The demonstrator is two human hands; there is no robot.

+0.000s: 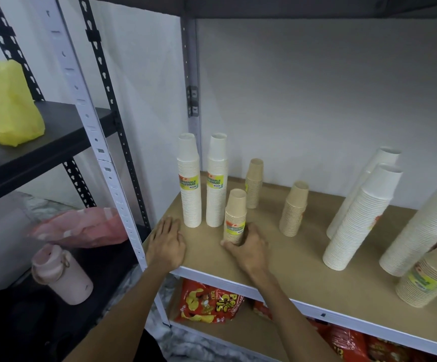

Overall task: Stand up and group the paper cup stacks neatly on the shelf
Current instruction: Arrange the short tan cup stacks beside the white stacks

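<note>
On the brown shelf board point(285, 259), my right hand point(248, 248) grips the base of a short brown cup stack point(235, 212) with a yellow label; the stack stands upright. My left hand point(166, 242) lies flat on the board's front left corner, fingers straight. Behind them two tall white cup stacks point(190, 184) point(216, 181) stand side by side at the back left. Two more short brown stacks point(254, 182) point(294, 209) stand further back. To the right, tall white stacks point(363, 218) point(426, 223) stand close together, and a brown stack point(431, 275) is at the right edge.
A white slotted shelf post point(102, 152) runs down left of the board. The black shelving on the left holds a yellow bag point(5, 103), a pink bag point(86, 226) and a pink bottle point(63, 275). Red snack bags point(209, 301) lie on the lower shelf.
</note>
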